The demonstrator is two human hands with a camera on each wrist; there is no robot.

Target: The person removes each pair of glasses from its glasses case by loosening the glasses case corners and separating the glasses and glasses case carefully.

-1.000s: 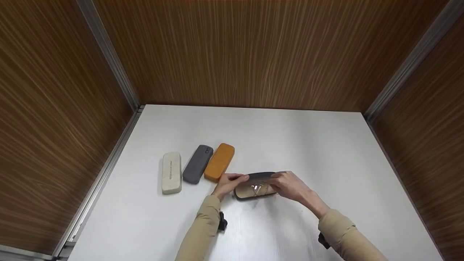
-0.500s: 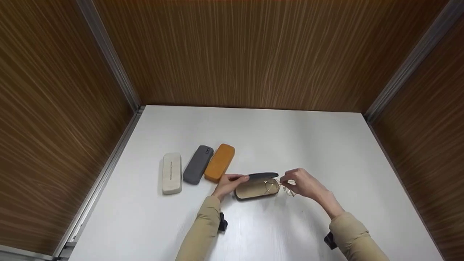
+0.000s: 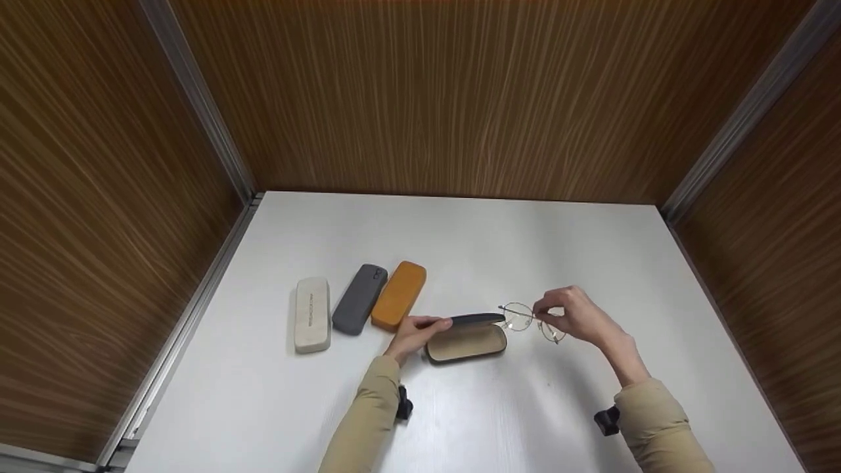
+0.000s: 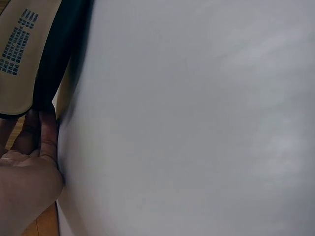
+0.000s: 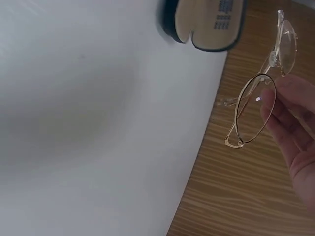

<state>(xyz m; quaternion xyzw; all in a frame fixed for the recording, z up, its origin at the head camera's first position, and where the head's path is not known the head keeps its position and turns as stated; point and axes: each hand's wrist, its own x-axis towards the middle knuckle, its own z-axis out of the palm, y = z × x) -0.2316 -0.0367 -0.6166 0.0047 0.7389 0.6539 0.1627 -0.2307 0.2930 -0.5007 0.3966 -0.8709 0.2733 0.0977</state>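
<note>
My right hand [image 3: 583, 318] pinches a pair of thin gold-rimmed glasses [image 3: 518, 317] near the middle, raised to the right of an opened eyeglass case [image 3: 465, 344]. In the right wrist view the round lenses and clear temple tips of the glasses [image 5: 252, 110] show in front of the fingers [image 5: 281, 132]. The case is dark outside and beige inside, with nothing in its base. My left hand [image 3: 412, 336] grips its left end, thumb on the lid. Printed text marks the lining of the case [image 4: 24, 64] in the left wrist view, the left fingers [image 4: 48, 132] at its end.
An orange case [image 3: 399, 295] lies just beyond my left hand. A grey case [image 3: 359, 299] lies beside it, and a cream case [image 3: 312, 315] farther left. All rest on the white table [image 3: 525, 243], enclosed by wood-grain panels [image 3: 453, 98] at the back and sides.
My right hand has drawn the glasses out of the case, moving right and upward with them. The left hand stays on the case, and the other cases have not moved.
</note>
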